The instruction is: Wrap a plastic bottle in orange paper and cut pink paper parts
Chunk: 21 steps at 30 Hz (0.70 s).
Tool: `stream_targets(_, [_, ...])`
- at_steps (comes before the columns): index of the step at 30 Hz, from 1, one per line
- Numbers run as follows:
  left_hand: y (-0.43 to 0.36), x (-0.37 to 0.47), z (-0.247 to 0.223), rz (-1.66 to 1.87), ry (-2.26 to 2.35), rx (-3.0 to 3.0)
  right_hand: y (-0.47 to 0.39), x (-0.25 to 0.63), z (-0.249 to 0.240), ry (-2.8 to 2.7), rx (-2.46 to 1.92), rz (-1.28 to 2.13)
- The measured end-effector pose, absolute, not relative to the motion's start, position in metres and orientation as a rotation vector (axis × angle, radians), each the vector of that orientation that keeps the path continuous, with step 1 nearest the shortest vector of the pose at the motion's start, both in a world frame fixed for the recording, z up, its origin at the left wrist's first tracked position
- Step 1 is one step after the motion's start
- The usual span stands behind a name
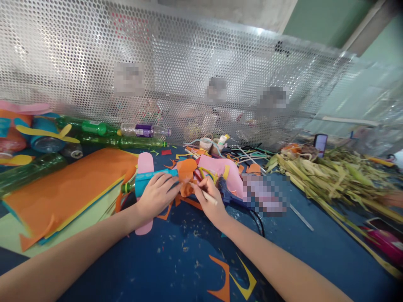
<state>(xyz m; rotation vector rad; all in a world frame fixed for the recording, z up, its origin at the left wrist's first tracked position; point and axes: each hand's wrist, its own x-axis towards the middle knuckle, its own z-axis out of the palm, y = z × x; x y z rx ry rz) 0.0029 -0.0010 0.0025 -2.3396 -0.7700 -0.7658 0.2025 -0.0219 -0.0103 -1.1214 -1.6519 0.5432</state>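
Note:
My left hand [158, 193] lies over a bottle wrapped in blue paper [143, 183], its fingers curved round it near an orange paper piece [187, 170]. A green cap shows at the bottle's left end. A pink strip [145, 163] with rounded ends passes across the bottle. My right hand [211, 200] is closed round a white pen [209, 197], whose tip end points toward the orange piece. A dark blue glue gun [231, 196] with a black cord lies just right of my right hand.
Orange sheets [72, 184] and green bottles [135, 142] are at the left. Pink paper [220, 170], small cups [205, 144] and scraps lie behind my hands. Dry husks [317, 180] and a phone [320, 145] are right. People sit behind a perforated metal screen [179, 63].

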Motion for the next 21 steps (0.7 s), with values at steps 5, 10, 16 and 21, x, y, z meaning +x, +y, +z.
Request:
stream_targets(5, [-0.002, 0.002, 0.004, -0.762, -0.769, -2.344, -0.022, 0.202, -0.010, -1.623, -1.119, 0.506])
stream_targets(10, [-0.007, 0.001, 0.008, -0.753, -0.757, -2.349, -0.029, 0.202, -0.009, -1.600, -1.034, 0.645])
stream_targets(16, [-0.015, 0.000, 0.040, -1.101, -0.825, -2.471, -0.033, 0.204, -0.015, -1.614, -0.969, 0.500])
stream_targets(21, [-0.007, -0.024, 0.079, -1.472, -1.361, -2.527, -0.038, 0.201, -0.011, -1.782, -0.925, 0.295])
